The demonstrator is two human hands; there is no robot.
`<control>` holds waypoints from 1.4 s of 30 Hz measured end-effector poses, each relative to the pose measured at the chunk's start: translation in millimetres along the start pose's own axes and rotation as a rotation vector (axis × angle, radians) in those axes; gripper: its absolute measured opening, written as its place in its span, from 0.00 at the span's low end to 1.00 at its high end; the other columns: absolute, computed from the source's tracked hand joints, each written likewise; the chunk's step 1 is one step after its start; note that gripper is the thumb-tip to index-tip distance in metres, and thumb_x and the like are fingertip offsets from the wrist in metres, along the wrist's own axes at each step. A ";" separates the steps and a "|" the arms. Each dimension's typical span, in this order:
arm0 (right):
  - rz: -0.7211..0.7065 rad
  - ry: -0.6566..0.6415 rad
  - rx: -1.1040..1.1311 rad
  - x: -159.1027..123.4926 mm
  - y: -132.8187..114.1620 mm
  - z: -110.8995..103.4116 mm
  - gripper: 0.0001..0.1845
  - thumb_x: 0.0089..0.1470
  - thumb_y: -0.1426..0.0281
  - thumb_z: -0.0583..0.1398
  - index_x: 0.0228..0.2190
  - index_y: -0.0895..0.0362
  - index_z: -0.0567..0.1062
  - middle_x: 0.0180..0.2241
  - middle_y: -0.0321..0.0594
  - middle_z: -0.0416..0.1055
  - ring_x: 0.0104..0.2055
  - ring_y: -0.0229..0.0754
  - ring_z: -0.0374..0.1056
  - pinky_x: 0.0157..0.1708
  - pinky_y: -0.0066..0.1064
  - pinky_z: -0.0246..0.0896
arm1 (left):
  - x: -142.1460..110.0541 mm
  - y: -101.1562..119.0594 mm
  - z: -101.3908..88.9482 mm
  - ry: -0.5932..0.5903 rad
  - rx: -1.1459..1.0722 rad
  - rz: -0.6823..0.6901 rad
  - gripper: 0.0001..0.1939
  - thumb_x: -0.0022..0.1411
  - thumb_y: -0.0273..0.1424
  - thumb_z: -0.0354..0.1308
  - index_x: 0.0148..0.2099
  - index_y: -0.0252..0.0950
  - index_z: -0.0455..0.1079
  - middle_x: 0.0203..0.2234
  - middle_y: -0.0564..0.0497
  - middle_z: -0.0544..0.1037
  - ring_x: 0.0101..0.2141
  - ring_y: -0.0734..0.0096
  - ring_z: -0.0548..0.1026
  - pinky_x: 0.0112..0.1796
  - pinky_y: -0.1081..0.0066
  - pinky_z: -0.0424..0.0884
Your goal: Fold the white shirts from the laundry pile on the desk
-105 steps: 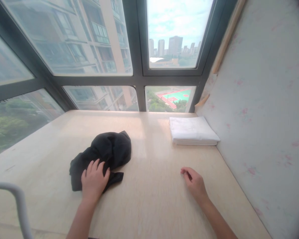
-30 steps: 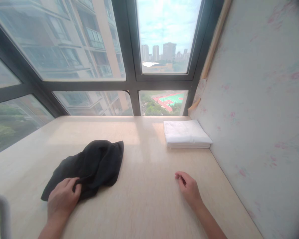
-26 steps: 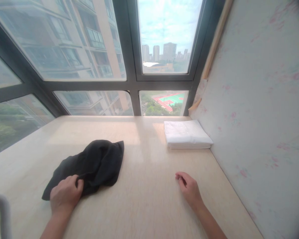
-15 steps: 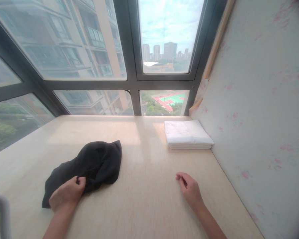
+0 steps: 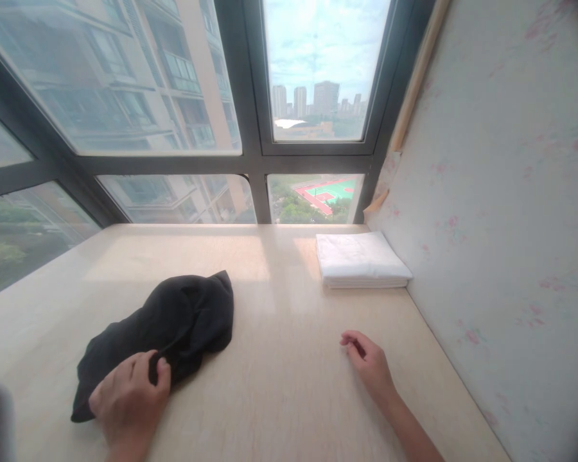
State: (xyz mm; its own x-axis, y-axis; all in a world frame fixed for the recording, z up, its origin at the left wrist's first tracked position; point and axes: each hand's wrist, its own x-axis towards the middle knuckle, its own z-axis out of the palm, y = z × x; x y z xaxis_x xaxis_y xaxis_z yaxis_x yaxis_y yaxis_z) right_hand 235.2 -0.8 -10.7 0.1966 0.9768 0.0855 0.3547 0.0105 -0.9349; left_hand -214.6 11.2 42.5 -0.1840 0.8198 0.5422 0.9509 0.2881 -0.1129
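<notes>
A crumpled black cloth (image 5: 173,321) lies on the left of the pale tabletop, its kind hidden by the folds. At its near edge is my left hand (image 5: 132,398), fingers curled over the fabric and some black showing between thumb and forefinger. My right hand (image 5: 368,359) rests low over the table on the right, loosely closed with thumb and fingers drawn together and nothing visible in them. Beyond it, a neatly folded white cloth (image 5: 363,256) lies flat against the wall side, apart from both hands.
The pale tabletop (image 5: 270,385) runs back to dark-framed windows (image 5: 255,157). A flower-patterned wall (image 5: 501,256) bounds the right side. At the lower left edge stands a curved grey-white tube (image 5: 0,410).
My left hand has moved slightly nearer, with thumb and forefinger further apart. The near left end of the black cloth has shifted toward me. My right hand has stayed almost still.
</notes>
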 end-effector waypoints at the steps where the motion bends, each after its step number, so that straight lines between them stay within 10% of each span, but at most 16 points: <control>1: 0.028 -0.001 0.042 5.0 -0.8 -3.5 0.17 0.58 0.61 0.54 0.39 0.58 0.77 0.37 0.47 0.78 0.35 0.44 0.74 0.37 0.35 0.69 | -7.3 6.5 -2.1 0.050 -0.068 0.030 0.19 0.65 0.37 0.46 0.50 0.32 0.70 0.47 0.40 0.75 0.48 0.51 0.72 0.51 0.54 0.63; 8: -0.105 0.274 -0.317 110.9 -24.6 -60.7 0.18 0.58 0.64 0.51 0.41 0.58 0.77 0.41 0.46 0.78 0.40 0.45 0.74 0.43 0.35 0.67 | -45.5 98.9 -3.9 -0.134 -0.457 0.655 0.21 0.66 0.36 0.50 0.58 0.41 0.70 0.58 0.45 0.71 0.58 0.54 0.66 0.59 0.56 0.56; 16: -0.039 0.075 -0.850 226.3 -19.0 -86.9 0.23 0.53 0.70 0.56 0.51 0.62 0.75 0.53 0.53 0.71 0.54 0.51 0.66 0.51 0.36 0.59 | -41.1 139.5 -0.9 -0.469 -0.439 0.694 0.37 0.65 0.54 0.45 0.72 0.52 0.43 0.70 0.50 0.48 0.67 0.41 0.48 0.62 0.44 0.39; 27: 0.047 -0.046 -1.090 247.8 -16.5 -81.4 0.15 0.59 0.72 0.53 0.35 0.59 0.79 0.38 0.49 0.75 0.38 0.43 0.69 0.34 0.30 0.55 | -44.0 138.3 -2.8 -0.511 -0.440 0.679 0.37 0.66 0.53 0.44 0.72 0.52 0.38 0.71 0.51 0.45 0.68 0.42 0.45 0.62 0.43 0.39; 36: -0.043 0.058 -1.168 233.3 -31.8 -83.9 0.16 0.65 0.69 0.49 0.40 0.59 0.76 0.45 0.51 0.72 0.49 0.48 0.66 0.39 0.32 0.57 | -45.0 140.0 -8.2 -0.503 -0.431 0.647 0.36 0.66 0.51 0.46 0.72 0.52 0.43 0.70 0.51 0.46 0.68 0.43 0.47 0.63 0.43 0.42; 42: 0.026 0.121 -1.124 231.7 -39.1 -95.3 0.19 0.67 0.65 0.46 0.47 0.60 0.71 0.36 0.50 0.75 0.38 0.47 0.71 0.33 0.32 0.56 | -44.3 139.6 -8.9 -0.505 -0.450 0.642 0.36 0.66 0.50 0.47 0.72 0.51 0.43 0.70 0.51 0.47 0.68 0.43 0.47 0.63 0.43 0.42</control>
State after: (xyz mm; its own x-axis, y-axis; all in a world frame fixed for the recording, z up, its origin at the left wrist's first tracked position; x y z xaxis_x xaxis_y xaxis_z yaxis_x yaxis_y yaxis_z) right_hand 354.0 204.7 78.5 0.2814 0.9460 0.1607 0.9581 -0.2676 -0.1021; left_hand -71.4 10.7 10.1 0.4249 0.9039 0.0492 0.8953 -0.4276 0.1250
